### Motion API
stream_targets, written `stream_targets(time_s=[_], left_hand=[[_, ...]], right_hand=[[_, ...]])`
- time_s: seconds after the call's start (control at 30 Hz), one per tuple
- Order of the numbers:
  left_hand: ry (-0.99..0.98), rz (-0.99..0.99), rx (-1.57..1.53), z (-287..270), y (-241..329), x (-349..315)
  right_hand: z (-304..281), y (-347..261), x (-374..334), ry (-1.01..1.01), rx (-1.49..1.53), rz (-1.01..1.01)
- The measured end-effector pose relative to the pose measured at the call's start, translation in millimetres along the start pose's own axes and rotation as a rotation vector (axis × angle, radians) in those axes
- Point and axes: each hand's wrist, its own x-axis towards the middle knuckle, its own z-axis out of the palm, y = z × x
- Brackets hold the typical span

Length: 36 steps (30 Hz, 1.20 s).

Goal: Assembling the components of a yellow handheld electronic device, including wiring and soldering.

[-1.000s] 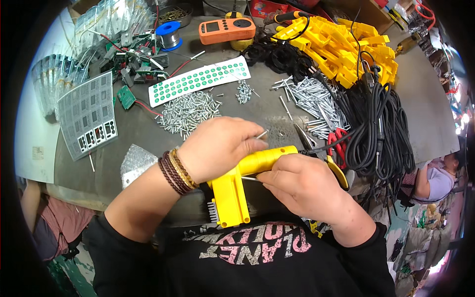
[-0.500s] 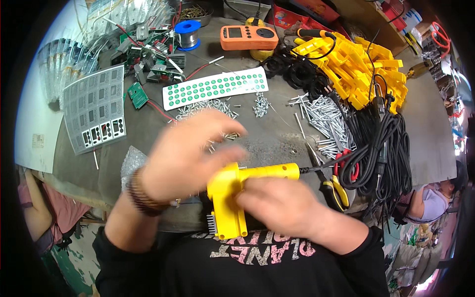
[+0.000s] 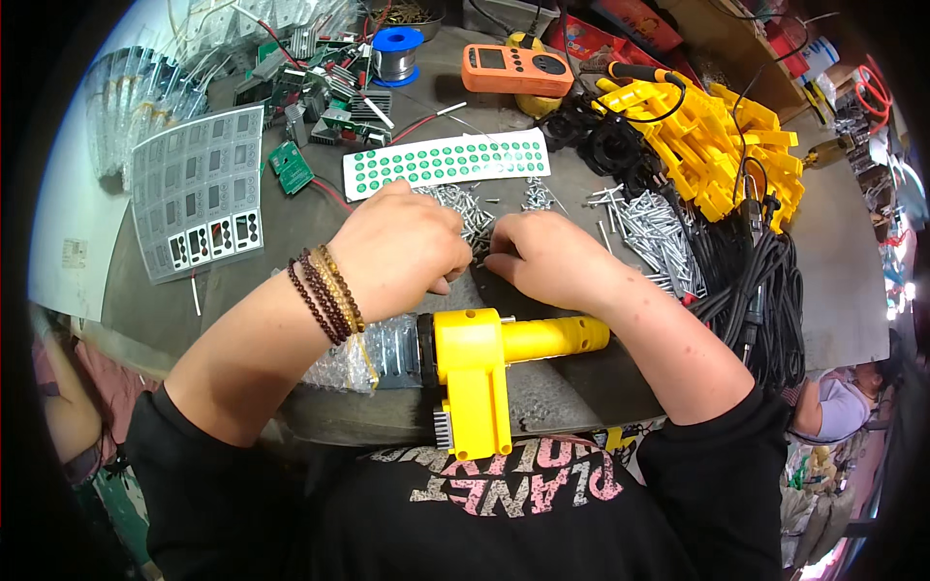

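Note:
Both my hands reach forward to the pile of small silver screws [image 3: 463, 211] in the middle of the table. My left hand [image 3: 407, 237], with bead bracelets on its wrist, is closed, fingers curled at the pile's near side. Opposite it, my right hand [image 3: 550, 254] is closed too, its bent fingertips down among the screws. Whatever either pinches is hidden. Below them, untouched by my fingers, a yellow pistol-shaped plastic tool housing [image 3: 475, 363] lies at the table's near edge. Its handle points right, grey metal fins show at its lower left, and a clear-wrapped part adjoins its left end.
Long screws [image 3: 661, 237], black cables [image 3: 765, 310] and yellow housing shells [image 3: 702, 145] lie right. At the back are an orange meter [image 3: 515, 71] and a solder spool [image 3: 396, 60]. A green-dot sticker sheet [image 3: 446, 162], circuit boards [image 3: 291, 167] and a label sheet [image 3: 199, 189] lie left of them.
Both hands have left the yellow housing and moved forward to the small screws. The housing now lies on its own at the near edge. My view has shifted slightly.

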Motion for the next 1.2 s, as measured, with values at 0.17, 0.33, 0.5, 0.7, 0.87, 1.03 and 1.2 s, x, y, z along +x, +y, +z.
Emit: stream_targets(time_s=[0.17, 0.33, 0.5, 0.7, 0.87, 1.03, 1.2], left_hand=[[0.161, 0.031, -0.027, 11.4, -11.9, -3.6], [0.459, -0.033, -0.361, -7.2, 15.6, -30.3], [0.365, 0.230, -0.428, -7.8, 88.7, -81.2], [0.469, 0.216, -0.330, 17.6, 100.4, -91.3], [0.540, 0.173, -0.360, 29.7, 99.3, -91.2], [0.631, 0.305, -0.034, 31.4, 92.1, -99.0], [0.504, -0.007, 0.045, -5.3, 42.5, -58.4]], right_hand=[[-10.4, -7.3, -15.8, 0.206, 0.185, 0.018], [-23.1, -35.1, -85.9, 0.133, 0.472, -0.283], [7.9, -50.3, -128.4, 0.034, 0.506, -0.422], [13.1, -57.7, -137.4, 0.137, 0.112, -0.678], [-7.6, -28.0, -89.6, 0.345, 0.027, -0.604], [-0.8, -6.5, -12.1, 0.222, -0.170, -0.413], [-0.3, -4.1, -13.6, 0.155, -0.222, -0.305]])
